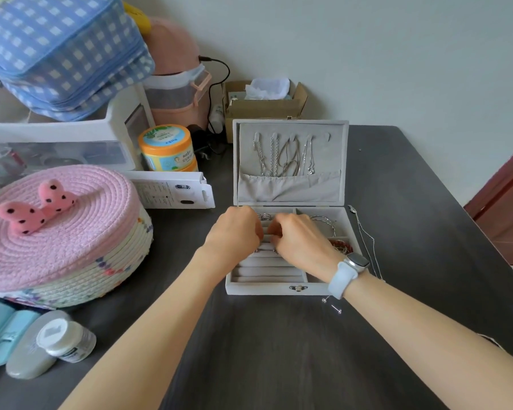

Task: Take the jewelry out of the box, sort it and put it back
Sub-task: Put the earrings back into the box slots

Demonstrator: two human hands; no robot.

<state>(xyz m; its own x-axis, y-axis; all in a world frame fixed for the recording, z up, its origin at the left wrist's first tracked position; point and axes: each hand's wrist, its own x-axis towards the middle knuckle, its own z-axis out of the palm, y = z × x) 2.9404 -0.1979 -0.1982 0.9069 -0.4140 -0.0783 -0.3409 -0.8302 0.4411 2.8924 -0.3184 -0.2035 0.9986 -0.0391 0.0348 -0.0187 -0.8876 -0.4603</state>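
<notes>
Rings half-hidden behind both hands

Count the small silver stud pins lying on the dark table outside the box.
2: one small silver stud pin at the grey jewelry box's front right corner, another just beyond. The right forearm may hide more.

Both hands' fingertips curl out of sight over ring rolls; any held item hidden. Blue checked bag cropped at frame edge.

One jewelry box stands open on the table, one chain just beside its right edge. Two pins lie near its front right corner. Two hands reach in.
</notes>
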